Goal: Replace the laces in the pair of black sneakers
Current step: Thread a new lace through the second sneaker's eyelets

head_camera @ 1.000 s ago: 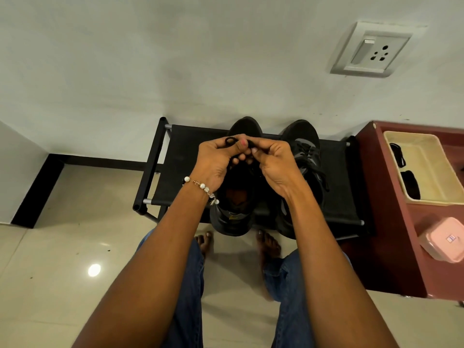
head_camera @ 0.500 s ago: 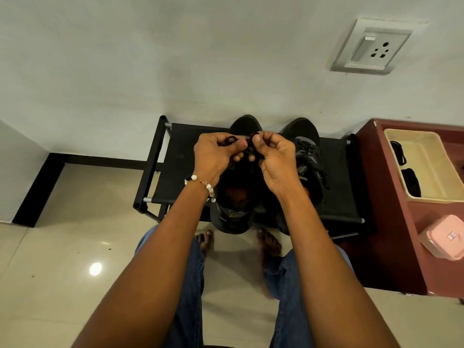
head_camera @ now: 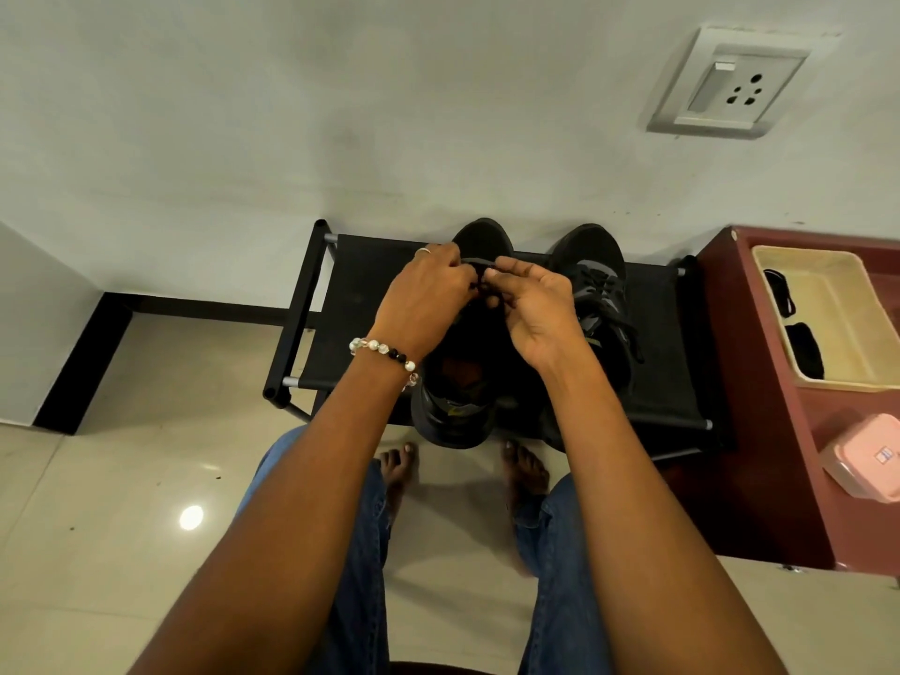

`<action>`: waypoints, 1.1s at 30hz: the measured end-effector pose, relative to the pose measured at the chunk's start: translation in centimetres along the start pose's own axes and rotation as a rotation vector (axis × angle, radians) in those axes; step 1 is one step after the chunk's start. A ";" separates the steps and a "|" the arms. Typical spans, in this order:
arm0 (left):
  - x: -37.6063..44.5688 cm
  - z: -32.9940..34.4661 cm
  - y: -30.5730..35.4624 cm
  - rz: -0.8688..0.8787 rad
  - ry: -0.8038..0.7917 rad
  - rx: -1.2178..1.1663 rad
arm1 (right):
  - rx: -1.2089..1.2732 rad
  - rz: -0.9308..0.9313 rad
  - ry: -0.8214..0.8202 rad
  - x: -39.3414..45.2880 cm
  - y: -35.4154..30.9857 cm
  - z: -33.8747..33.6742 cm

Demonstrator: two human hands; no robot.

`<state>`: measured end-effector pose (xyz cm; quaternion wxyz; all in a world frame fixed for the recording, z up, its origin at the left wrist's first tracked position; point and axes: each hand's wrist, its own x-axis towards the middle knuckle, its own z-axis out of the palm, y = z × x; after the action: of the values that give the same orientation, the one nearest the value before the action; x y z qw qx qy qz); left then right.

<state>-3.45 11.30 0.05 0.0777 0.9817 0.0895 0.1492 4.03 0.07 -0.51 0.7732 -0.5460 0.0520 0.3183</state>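
Observation:
Two black sneakers stand side by side on a low black rack (head_camera: 350,294). The left sneaker (head_camera: 455,406) is under both my hands; its toe shows beyond my fingers and its heel sticks out over the rack's front edge. My left hand (head_camera: 423,299) and my right hand (head_camera: 535,304) each pinch a black lace (head_camera: 482,280) over the shoe's front eyelets, fingertips almost touching. The right sneaker (head_camera: 596,285) stands beside my right hand, laced, with loose lace ends hanging on its right side.
A dark red cabinet (head_camera: 759,479) stands to the right of the rack, bearing a beige tray (head_camera: 837,285) with dark items and a pink lidded box (head_camera: 864,462). The wall with a socket plate (head_camera: 728,82) is behind. My bare feet (head_camera: 526,467) rest on the tiled floor below the rack.
Both hands have shifted slightly toward the left sneaker's toe and kept working the lace between their fingertips. The sneakers have not moved.

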 end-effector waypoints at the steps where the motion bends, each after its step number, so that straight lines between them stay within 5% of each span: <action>1: 0.2 -0.1 0.0 -0.049 -0.074 -0.012 | -0.025 -0.005 -0.043 0.0 -0.2 -0.3; 6: 0.2 -0.7 -1.0 -0.312 -0.313 -0.558 | -0.419 -0.205 -0.233 -0.2 -0.8 -1.3; 11: -0.1 -1.0 -1.0 -0.603 -0.310 -1.252 | -0.773 -0.392 -0.241 -0.2 -0.7 -1.4; 16: 0.2 -1.1 -0.5 -0.804 -0.287 -1.385 | -1.028 -0.612 -0.228 -0.7 -1.2 -1.8; 21: 0.1 -1.2 -0.5 -0.865 -0.267 -1.441 | -0.901 -0.810 -0.230 -1.0 -1.0 -1.3; 27: -0.1 -1.8 -0.9 -0.879 -0.227 -1.576 | -0.928 -0.781 -0.125 -1.0 -0.8 -1.2; 33: -0.4 -1.9 -1.3 -0.777 -0.166 -1.313 | -1.069 -0.855 -0.118 -1.3 -1.0 -0.9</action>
<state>-4.56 12.72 1.53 0.6982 0.6401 0.3150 0.0595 3.77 -1.49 0.55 0.4568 -0.8068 -0.3746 -0.0038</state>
